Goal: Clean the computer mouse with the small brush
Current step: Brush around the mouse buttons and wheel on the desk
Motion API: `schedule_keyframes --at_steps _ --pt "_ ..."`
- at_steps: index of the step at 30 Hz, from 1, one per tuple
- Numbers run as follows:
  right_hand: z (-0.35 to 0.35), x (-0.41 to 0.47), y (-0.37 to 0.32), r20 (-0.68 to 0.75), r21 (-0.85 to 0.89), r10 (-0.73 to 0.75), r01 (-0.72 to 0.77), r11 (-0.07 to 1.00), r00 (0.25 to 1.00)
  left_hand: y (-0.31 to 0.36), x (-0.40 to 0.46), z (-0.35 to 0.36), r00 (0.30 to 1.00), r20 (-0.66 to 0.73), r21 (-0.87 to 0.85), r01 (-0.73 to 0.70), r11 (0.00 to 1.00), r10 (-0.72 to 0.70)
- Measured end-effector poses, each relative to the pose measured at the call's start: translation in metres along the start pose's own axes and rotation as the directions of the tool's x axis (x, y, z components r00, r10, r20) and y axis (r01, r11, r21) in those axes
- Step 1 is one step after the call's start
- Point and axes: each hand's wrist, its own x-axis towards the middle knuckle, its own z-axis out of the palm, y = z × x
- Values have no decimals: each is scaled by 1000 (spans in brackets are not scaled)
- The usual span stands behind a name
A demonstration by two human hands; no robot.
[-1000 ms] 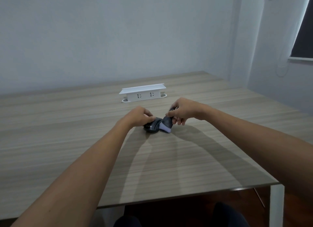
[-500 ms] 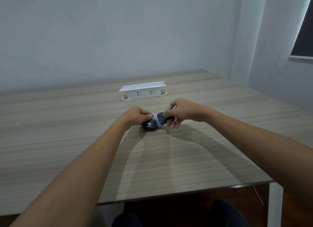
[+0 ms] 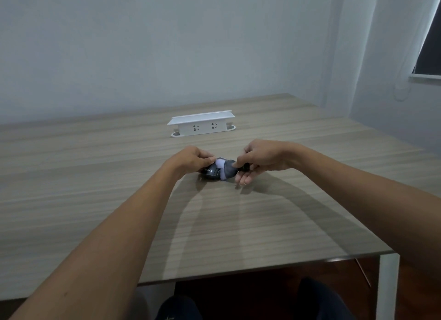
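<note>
Two hands (image 3: 191,160) (image 3: 262,156) on lettered mouse (image 3: 211,173)

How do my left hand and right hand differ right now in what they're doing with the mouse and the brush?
The left hand pinches the dark computer mouse on the table; the right hand grips the small brush and lays its head on the mouse. The left hand's fingers are all curled in; the right hand's lower fingers hang loose under the brush. Both meet at the mouse, in front of the white socket box.
</note>
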Motion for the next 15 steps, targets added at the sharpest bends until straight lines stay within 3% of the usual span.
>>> schedule_keyframes --at_steps 8,10,15 --pt "1 6 -2 -227 20 43 -40 999 973 4 -4 -1 999 16 5 28 1000 -29" --pt "9 5 -7 -202 88 82 -66 994 976 4 -4 0 1000 10 -6 25 1000 -25" --pt "19 -5 -19 22 262 238 -236 936 971 1 -3 1 1000 0 -53 20 998 -20"
